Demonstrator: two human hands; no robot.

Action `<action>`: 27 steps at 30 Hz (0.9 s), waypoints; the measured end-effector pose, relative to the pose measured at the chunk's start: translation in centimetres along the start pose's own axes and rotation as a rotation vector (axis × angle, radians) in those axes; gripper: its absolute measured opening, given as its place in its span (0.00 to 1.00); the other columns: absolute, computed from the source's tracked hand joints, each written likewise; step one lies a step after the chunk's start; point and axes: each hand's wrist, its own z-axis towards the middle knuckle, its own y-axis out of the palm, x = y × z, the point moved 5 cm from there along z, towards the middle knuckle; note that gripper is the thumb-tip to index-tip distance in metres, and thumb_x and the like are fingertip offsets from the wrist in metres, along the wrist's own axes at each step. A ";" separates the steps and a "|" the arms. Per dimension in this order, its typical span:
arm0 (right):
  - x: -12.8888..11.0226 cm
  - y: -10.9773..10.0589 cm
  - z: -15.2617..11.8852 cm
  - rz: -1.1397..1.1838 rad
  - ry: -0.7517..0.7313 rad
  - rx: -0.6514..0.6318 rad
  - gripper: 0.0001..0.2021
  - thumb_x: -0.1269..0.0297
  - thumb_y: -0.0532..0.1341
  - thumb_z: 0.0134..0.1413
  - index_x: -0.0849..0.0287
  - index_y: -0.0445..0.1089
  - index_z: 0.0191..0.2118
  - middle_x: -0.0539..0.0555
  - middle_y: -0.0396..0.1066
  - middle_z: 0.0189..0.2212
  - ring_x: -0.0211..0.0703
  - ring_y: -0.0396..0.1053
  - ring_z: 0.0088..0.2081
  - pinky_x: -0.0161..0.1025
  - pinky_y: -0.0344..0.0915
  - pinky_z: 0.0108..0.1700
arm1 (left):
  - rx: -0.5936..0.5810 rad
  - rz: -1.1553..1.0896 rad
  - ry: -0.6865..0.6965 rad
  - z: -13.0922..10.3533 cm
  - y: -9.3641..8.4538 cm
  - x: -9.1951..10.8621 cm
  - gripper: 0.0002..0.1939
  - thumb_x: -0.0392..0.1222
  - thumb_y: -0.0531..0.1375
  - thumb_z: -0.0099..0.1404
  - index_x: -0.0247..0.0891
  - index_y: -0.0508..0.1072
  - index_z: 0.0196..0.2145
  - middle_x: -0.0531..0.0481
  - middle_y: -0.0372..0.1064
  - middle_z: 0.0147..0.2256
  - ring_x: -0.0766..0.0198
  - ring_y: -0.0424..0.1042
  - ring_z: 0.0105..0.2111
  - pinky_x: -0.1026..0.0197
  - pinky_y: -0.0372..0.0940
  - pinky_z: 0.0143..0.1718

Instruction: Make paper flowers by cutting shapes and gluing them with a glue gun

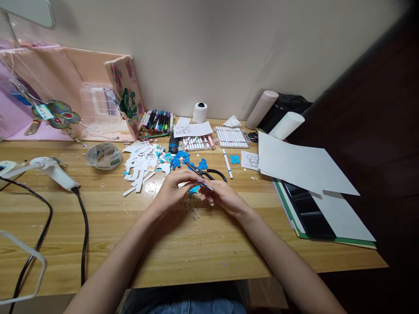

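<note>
My left hand (pixel 178 187) and my right hand (pixel 222 196) meet over the middle of the wooden table. Between their fingertips they pinch a small thin piece (pixel 205 186), seen nearly edge-on, with a bluish rim. Just behind the fingers lie black-handled scissors (pixel 216 173), partly hidden by my hands. Blue cut scraps (pixel 179 159) are beside the scissor blades, and a light-blue scrap (pixel 194 189) shows under my hands. A blue cut-out shape (pixel 235 159) lies to the right, near a capped white marker (pixel 227 164).
White paper scraps (pixel 140 163), a tape roll (pixel 104 156) and a glue gun (pixel 59 174) with a black cable are at left. Marker sets (pixel 231 136) line the back. Paper sheets (pixel 294 163) and a black phone-like slab (pixel 309 213) lie at right.
</note>
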 end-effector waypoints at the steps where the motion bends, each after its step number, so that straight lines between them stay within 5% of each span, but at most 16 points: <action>1: -0.2 0.0 0.0 0.020 -0.015 0.008 0.18 0.48 0.63 0.45 0.63 0.72 0.26 0.50 0.70 0.19 0.28 0.57 0.17 0.27 0.54 0.18 | -0.012 0.003 0.010 0.0 0.0 0.1 0.07 0.37 0.58 0.60 0.39 0.77 0.34 0.46 0.74 0.34 0.63 0.72 0.36 0.61 0.66 0.40; 7: -0.7 -1.0 0.2 0.143 -0.093 0.174 0.14 0.56 0.69 0.39 0.62 0.70 0.26 0.46 0.67 0.19 0.27 0.59 0.19 0.26 0.58 0.22 | 0.142 -0.129 -0.235 0.0 -0.4 -1.1 0.13 0.46 0.56 0.62 0.37 0.73 0.39 0.45 0.72 0.40 0.63 0.72 0.37 0.61 0.66 0.41; 11: -0.9 -1.5 0.1 0.091 -0.184 0.304 0.15 0.56 0.69 0.37 0.61 0.69 0.27 0.45 0.68 0.20 0.29 0.64 0.21 0.29 0.64 0.27 | 0.083 -0.249 -0.409 -0.2 0.5 -2.4 0.20 0.55 0.53 0.61 0.34 0.72 0.32 0.47 0.72 0.31 0.64 0.71 0.30 0.61 0.66 0.36; 16: -0.9 -1.1 0.0 -0.043 -0.192 0.296 0.15 0.57 0.70 0.35 0.61 0.69 0.28 0.47 0.69 0.23 0.33 0.66 0.24 0.32 0.65 0.29 | 0.035 -0.131 -0.368 -0.3 0.9 -2.4 0.12 0.48 0.61 0.55 0.34 0.70 0.24 0.52 0.68 0.24 0.67 0.67 0.26 0.66 0.61 0.31; 27: -0.7 -0.5 0.2 -0.175 -0.215 0.269 0.16 0.53 0.68 0.36 0.59 0.67 0.26 0.48 0.67 0.23 0.36 0.63 0.26 0.35 0.64 0.28 | -0.028 0.232 -0.255 -0.6 0.9 -2.0 0.12 0.39 0.51 0.63 0.35 0.69 0.24 0.52 0.68 0.24 0.66 0.66 0.27 0.65 0.57 0.31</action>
